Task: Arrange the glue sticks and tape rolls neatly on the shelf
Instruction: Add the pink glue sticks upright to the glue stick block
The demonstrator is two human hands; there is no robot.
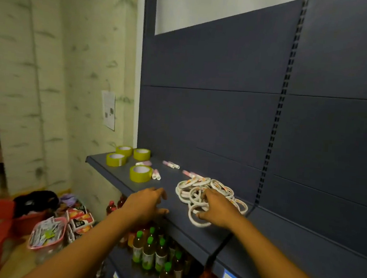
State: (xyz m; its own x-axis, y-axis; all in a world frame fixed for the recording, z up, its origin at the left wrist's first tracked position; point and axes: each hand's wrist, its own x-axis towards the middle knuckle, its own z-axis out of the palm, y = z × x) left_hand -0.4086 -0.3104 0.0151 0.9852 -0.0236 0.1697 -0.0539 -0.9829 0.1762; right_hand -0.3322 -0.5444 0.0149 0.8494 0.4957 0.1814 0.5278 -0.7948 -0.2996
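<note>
I had both arms stretched out over the dark blue-grey metal shelf, because everything to be sorted lay loose on its top. My right hand sat down in the heap of thin white tape rolls with printed labels, fingers curled into the rings and thumb hooked by the nearest roll at the front lip; it looked like a grip on one or two rolls, though I could not tell exactly which. The heap was a tangle, rolls leaning and overlapping, so I judged it needed pulling apart before any stacking. My left hand lay just beside the heap over the shelf's front edge, fingers loosely spread and holding nothing, probably placed there to take whatever the right one freed. Farther left, four fat yellow-green tape rolls with white cores sat flat near the shelf's end, well apart from the white pile. Small pink-and-white glue sticks lay on their sides between the two groups, pointing every which way, so none of it read as tidy yet. Green-capped drink bottles stood on the shelf below.
</note>
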